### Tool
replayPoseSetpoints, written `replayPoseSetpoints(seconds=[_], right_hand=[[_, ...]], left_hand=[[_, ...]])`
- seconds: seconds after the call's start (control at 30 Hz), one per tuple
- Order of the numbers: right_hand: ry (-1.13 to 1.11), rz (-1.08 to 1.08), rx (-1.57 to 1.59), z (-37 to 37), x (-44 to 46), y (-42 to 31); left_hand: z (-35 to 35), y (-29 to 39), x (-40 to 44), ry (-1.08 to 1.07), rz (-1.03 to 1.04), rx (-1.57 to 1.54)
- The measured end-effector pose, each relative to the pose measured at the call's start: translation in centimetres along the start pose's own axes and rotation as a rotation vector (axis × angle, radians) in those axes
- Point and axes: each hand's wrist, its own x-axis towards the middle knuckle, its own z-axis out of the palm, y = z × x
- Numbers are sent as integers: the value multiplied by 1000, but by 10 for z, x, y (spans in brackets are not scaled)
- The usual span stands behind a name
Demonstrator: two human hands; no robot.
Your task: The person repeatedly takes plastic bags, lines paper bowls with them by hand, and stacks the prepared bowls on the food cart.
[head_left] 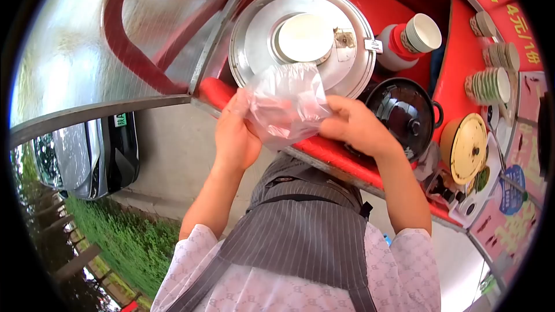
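A clear, crinkled plastic bag (287, 104) stretches between my two hands, above the front edge of the red counter. My left hand (238, 133) is closed on the bag's left side. On its right side, my right hand (354, 124) grips the bag with bent fingers. Just beyond the bag stands a white paper bowl (306, 37), on a large round metal lid (254, 32). The bag's top edge overlaps the lid's near part.
Right of the lid are a red-and-white container (395, 52) with paper bowls (423, 33) on it, a black lidded pot (402, 117), a yellow lidded pot (464, 147) and stacked cups (487, 86). A metal-framed clear panel (63, 58) stands at left. A car (101, 156) is outside.
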Motion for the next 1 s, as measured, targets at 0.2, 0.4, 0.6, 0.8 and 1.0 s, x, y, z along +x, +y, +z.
replayPoseSetpoints(seconds=[0.2,0.4,0.6,0.8,1.0], right_hand=[[386,-142,109,45,-9,26],[740,-295,-193,66,-3,28],[870,-258,-387,70,0,46],[666,-198,360,81,-9,43],[813,-235,-128,85,4,51]], left_hand=[[-17,26,16,-236,-103,-35],[-39,-1,1,-177,-69,254],[-38,-12,8,-115,55,293],[-42,-16,16,-65,145,342],[-45,-6,10,-79,6,348]])
